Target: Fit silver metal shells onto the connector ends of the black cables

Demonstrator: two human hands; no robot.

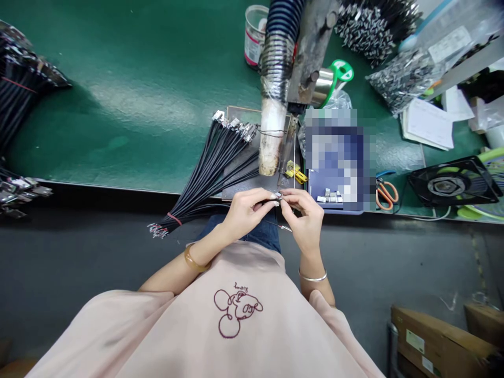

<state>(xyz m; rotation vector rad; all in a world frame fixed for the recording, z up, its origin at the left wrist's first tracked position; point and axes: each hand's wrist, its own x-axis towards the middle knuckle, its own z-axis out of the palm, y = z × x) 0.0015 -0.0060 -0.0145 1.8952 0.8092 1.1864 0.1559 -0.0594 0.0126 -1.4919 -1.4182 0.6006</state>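
Just past the table's front edge, my two hands meet fingertip to fingertip. My left hand [247,209] is closed in a pinch on a small metal connector [278,196]. The thumb and forefinger of my right hand [306,216] pinch the same connector from the other side. A thin cable end with a pale tip [285,228] shows below the right fingers; whether it joins the connector is hidden. To the left, a fanned bundle of black cables [205,173] with metal plugs lies over the edge, bound by a red band.
A taped suction hose [271,105] hangs just beyond my hands. Right of it stand a blue tray [334,211] with small metal connectors, orange-handled scissors [387,195], and a black fan [452,184]. A solder spool [326,84] and yellow tool [295,172] lie behind. More cable bundles [19,89] sit left.
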